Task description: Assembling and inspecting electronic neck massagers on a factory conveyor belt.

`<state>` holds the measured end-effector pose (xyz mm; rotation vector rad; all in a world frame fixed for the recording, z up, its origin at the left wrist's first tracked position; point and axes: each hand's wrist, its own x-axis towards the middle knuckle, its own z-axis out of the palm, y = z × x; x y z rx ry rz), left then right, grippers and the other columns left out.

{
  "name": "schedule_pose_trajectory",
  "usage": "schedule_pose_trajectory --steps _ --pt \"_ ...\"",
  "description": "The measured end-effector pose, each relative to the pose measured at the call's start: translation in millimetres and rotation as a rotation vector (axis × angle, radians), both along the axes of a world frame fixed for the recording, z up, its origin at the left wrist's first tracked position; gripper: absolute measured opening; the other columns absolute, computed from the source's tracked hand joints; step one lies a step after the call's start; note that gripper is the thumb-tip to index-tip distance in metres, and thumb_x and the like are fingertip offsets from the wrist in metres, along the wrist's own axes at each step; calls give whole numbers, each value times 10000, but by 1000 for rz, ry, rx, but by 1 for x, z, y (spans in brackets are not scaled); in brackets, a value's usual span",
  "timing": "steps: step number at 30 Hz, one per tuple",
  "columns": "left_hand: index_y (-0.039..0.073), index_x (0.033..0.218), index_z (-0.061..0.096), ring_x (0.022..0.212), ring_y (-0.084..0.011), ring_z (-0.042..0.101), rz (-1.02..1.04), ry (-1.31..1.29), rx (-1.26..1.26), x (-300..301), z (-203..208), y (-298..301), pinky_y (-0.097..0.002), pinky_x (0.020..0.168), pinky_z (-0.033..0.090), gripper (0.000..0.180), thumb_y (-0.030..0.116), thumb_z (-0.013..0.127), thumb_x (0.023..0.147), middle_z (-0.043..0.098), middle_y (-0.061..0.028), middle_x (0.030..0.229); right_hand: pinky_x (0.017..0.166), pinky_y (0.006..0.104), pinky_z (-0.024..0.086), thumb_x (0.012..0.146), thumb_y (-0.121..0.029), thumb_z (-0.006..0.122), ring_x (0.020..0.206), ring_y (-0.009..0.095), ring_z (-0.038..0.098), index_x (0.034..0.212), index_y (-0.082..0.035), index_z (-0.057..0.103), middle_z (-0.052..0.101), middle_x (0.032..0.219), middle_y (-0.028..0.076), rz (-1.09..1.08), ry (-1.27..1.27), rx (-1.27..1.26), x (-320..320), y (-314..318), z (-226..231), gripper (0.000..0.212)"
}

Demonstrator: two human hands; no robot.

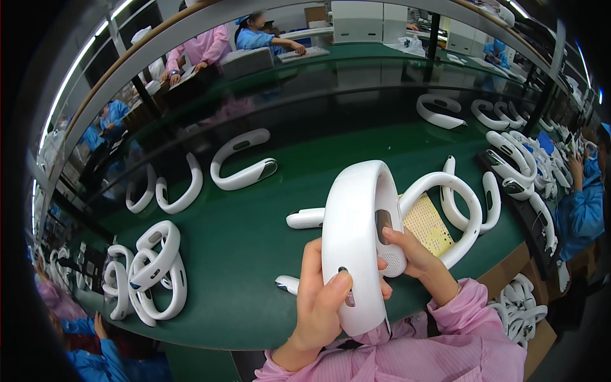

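Note:
Close in front of me I hold up a white U-shaped neckband device [352, 210] with a smooth, broad outer band. On its inner side are a dark oval pad and a patch of small holes. My left hand [318, 302] grips the lower left of the band, thumb pressed beside a small dark button slot. Closed round the other end is my right hand [414, 254], its thumb near the dark pad. Behind it, another white neckband [474, 210] lies beside a yellow perforated sheet [426, 223]. White tips [305, 218] of another neckband show at the left of the held one.
Piled neckbands [168, 286] lie on the green table [235, 280] at left, with others spaced along its far side. More fill a black tray [531, 210] at right and a cardboard box [541, 344] below. Co-workers in blue [582, 204] and pink [210, 44] sit around.

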<state>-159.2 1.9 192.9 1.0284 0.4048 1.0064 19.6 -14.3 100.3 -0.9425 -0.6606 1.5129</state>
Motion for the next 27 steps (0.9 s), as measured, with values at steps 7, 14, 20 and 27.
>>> schedule_pose_trajectory --steps 7,14,20,27 --pt "-46 1253 263 769 -256 610 -101 -26 134 -15 -12 4 -335 653 512 610 228 577 808 482 -239 1121 666 267 477 851 -337 578 733 132 573 1148 -2 434 557 810 63 -110 -55 223 11 -3 -6 469" --pt "7 1138 413 966 -206 553 381 414 471 -28 -63 55 -346 875 432 492 117 686 743 521 -124 1074 866 319 382 672 -141 739 970 210 482 1315 -53 361 474 1074 99 -328 -794 570 23 -28 26 751" --pt "83 979 472 996 -232 551 275 77 136 -15 -87 84 -382 958 403 158 117 569 860 545 -76 950 817 362 367 764 -282 679 902 285 442 1364 38 260 444 1036 180 -61 -1269 654 7 -43 80 798" --pt "58 1056 486 963 -200 576 184 120 -333 -11 -99 88 -333 872 482 203 166 534 891 568 -79 967 781 306 423 856 -89 544 939 261 459 1390 0 239 425 1065 177 207 -884 563 -4 -45 115 622"
